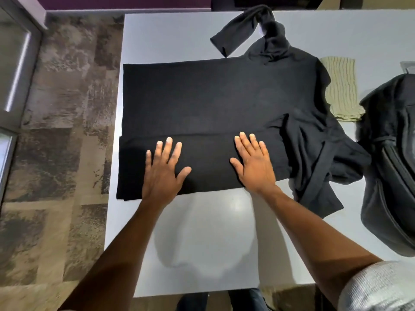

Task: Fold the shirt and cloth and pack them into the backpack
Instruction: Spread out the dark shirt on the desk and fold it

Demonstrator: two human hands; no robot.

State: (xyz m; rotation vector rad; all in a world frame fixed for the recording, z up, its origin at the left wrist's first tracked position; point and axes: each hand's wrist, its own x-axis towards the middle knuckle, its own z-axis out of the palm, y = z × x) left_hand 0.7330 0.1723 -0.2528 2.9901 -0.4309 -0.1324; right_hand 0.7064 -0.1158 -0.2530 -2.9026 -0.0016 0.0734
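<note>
A black long-sleeved shirt [213, 99] lies spread across the white table [202, 239], its near edge folded over into a flat band. My left hand [164, 171] presses flat on that band, fingers straight and spread. My right hand [253, 162] presses flat on the same band further right. One sleeve lies bunched at the right, the other is twisted at the far edge. A folded, olive, ribbed cloth [341, 88] lies beyond the shirt's right shoulder. The black backpack [390, 167] lies at the table's right edge.
Bare white tabletop lies between the shirt and my body. The table's left edge drops to a mottled brown floor [58, 135]. A grey cabinet or door [13, 63] stands at the far left.
</note>
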